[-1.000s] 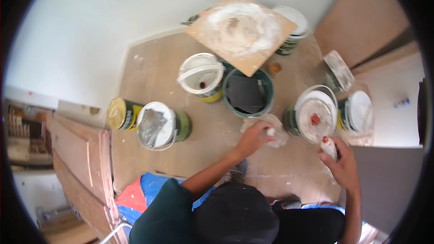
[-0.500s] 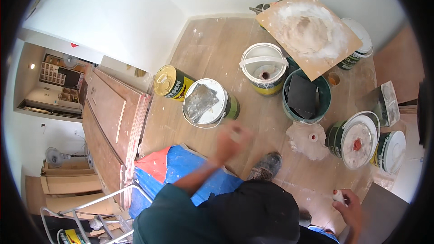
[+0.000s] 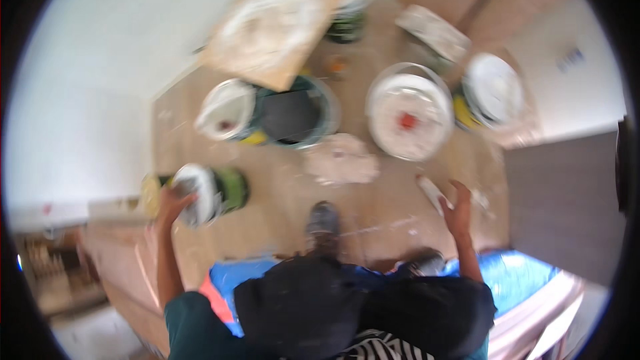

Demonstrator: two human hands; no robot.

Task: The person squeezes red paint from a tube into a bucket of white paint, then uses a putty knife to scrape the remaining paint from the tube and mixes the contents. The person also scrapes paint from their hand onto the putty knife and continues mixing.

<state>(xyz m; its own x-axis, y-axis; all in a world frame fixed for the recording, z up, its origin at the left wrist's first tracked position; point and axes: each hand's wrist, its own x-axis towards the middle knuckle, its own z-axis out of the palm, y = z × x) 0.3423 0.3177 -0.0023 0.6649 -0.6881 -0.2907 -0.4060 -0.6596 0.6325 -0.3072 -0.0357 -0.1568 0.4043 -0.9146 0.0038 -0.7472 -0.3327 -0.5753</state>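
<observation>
My left hand (image 3: 175, 204) is at the rim of a white-lidded green bucket (image 3: 195, 185) on the left. Motion smears its fingers, and I cannot tell whether they grip anything. Out to the right, my right hand (image 3: 459, 210) is closed around a slim white tube (image 3: 431, 193) with a reddish tip. Beyond that hand stands a large bucket with a white-smeared lid (image 3: 413, 140) and a red spot in the middle. On the floor between my hands lies a flat, pale, plaster-stained piece (image 3: 341, 160).
A dark green tub (image 3: 327, 110) holds a dark sheet (image 3: 291, 115), with an open white bucket (image 3: 225, 110) beside it. Above them is a plaster-covered board (image 3: 267, 30). Another white-lidded bucket (image 3: 493, 88) stands far right. Blue sheeting (image 3: 510, 280) and stacked boards (image 3: 127, 273) lie near me.
The view has swung to the right and blurred. My left hand has gone from over the floor to the white-lidded bucket. My right hand still holds the white tube.
</observation>
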